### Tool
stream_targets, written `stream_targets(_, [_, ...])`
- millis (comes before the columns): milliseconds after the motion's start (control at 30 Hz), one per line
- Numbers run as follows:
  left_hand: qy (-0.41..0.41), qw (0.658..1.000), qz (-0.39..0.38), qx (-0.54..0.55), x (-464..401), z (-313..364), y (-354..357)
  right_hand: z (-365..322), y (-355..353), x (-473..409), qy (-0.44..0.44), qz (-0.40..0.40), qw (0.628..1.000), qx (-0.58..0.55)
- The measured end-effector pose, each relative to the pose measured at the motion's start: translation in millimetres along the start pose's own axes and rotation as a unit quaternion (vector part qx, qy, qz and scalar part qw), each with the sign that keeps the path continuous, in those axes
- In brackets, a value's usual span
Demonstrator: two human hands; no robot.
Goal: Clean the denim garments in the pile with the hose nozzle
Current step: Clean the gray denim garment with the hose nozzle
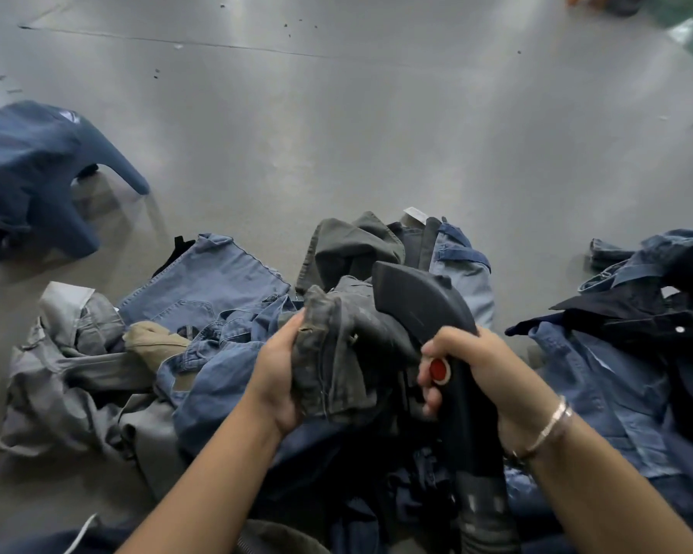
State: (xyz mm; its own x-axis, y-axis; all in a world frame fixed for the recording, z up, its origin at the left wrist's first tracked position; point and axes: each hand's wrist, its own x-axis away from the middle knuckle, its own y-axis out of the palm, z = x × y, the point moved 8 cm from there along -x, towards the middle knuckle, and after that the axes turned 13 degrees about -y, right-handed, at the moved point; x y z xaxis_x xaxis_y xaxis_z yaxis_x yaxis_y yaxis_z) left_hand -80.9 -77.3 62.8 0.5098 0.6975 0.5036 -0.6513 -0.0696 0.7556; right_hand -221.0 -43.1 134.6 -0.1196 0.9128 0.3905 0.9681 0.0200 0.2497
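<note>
Item: grey garment [337, 353], bunched, lower centre of frame, gripped in the left hand [277, 377] with fingers curled round its folded edge. Item: nozzle [413, 297], black, hard-shelled, its wide curved head pressed against the same garment; the right hand [477, 373] was wrapped round the handle, thumb beside a red button [438, 369]. A ribbed hose [485, 513] ran off the bottom edge. Item: pile [201, 333] of blue and grey denim, spread across the lower half of frame on a grey floor [337, 133]. Handling, judged: denim soft and limp but fairly heavy, seams and hems thick; best taken at a hem or waistband and pulled taut so the head could ride flat; loose folds would likely drag or be drawn into the mouth. Further lots: dark blue garment [37, 169] draped over something at middle left, well apart; more denim [637, 313] heaped at right, near the right forearm. Room: open floor across the upper half; the lower half crowded, the hose threaded through cloth.
</note>
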Motion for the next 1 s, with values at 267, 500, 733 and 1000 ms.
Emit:
stream_targets(267, [0.031, 0.997, -0.004, 0.071, -10, 14, -7, 45, 36, 38, 0.015, -0.138, 0.987, 0.084])
stream_targets(500, [0.040, 0.992, -0.060, 0.099, -12, 18, 4, 39, 43, 32, 0.009, -0.104, 0.992, 0.077])
stream_targets(733, [-0.001, 0.996, -0.029, 0.083, -5, 2, 5, -3, 13, 15, -0.042, 0.015, 0.998, 0.031])
stream_targets(1000, [0.058, 0.991, -0.004, 0.124, -7, 29, 5, 31, 48, 38, 0.002, -0.105, 0.989, 0.101])
